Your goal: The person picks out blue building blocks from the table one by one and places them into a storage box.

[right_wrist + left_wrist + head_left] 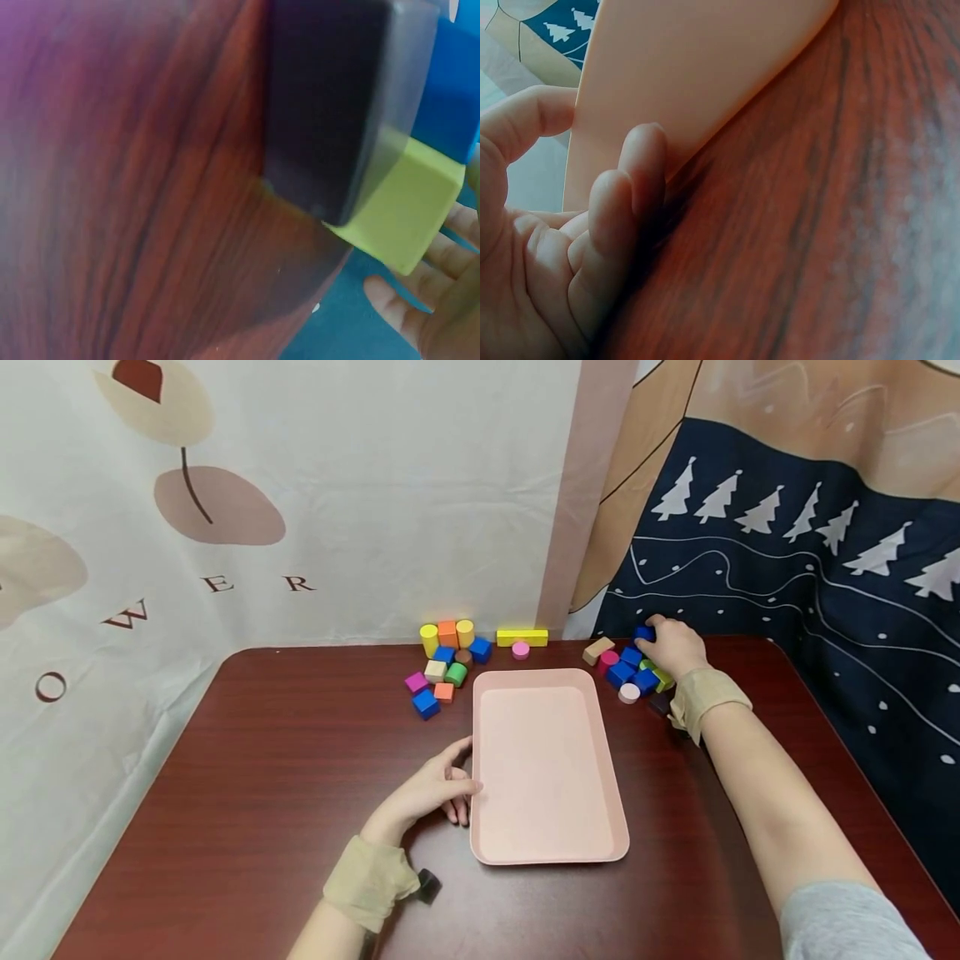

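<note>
My left hand [438, 785] is at the left long side of a pink rectangular tray [547, 768], its thumb on the rim and its other fingers along the outer wall. In the left wrist view, curled fingers [641, 165] lie against the tray wall [675, 67]. At the back right, my right hand [677, 647] pinches a blue block [643, 633] between thumb and fingers, above a cluster of blocks. Beneath and beside it lie blue cubes [620, 673], a yellow-green block [409, 202] and a pale round block [629, 693]. The right fingertips are partly hidden in the right wrist view.
A second cluster of mixed blocks, including a green cylinder [456, 674], lies beyond the tray's left corner. A long yellow block [522, 637] and a pink disc [521, 650] lie behind the tray. Cloth [420, 527] hangs along the table's back edge.
</note>
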Action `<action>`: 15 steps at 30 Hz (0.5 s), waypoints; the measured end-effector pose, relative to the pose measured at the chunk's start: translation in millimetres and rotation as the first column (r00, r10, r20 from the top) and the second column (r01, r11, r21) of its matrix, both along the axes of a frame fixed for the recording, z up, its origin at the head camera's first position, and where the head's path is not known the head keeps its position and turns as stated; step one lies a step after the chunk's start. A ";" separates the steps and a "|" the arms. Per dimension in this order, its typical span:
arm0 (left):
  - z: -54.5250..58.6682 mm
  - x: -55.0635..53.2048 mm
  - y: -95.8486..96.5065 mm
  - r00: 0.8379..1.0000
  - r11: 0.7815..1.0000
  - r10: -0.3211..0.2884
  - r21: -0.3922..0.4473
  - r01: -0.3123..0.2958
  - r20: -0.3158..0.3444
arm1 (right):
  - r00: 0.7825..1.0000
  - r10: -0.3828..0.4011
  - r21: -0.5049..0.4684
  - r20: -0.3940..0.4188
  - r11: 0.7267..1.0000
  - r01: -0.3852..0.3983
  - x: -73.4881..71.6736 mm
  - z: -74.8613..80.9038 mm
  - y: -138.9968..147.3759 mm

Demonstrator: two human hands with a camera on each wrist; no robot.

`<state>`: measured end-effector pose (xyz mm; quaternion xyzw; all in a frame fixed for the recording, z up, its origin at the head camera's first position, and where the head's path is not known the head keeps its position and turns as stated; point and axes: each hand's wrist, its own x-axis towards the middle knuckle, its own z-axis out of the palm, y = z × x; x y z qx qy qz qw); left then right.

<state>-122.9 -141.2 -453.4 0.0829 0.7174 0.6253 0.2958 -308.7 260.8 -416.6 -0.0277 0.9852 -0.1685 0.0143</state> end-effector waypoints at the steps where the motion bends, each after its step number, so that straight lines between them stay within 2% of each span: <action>1: 0.0 0.0 0.2 1.000 1.000 -0.001 0.001 0.001 0.001 | 1.000 -0.002 -0.002 0.002 1.000 0.002 0.1 -0.4 -0.5; 15: -1.8 -2.0 -0.3 1.000 1.000 -0.001 -0.008 0.001 0.000 | 1.000 -0.004 -0.020 -0.020 1.000 0.003 -1.1 -3.0 -2.3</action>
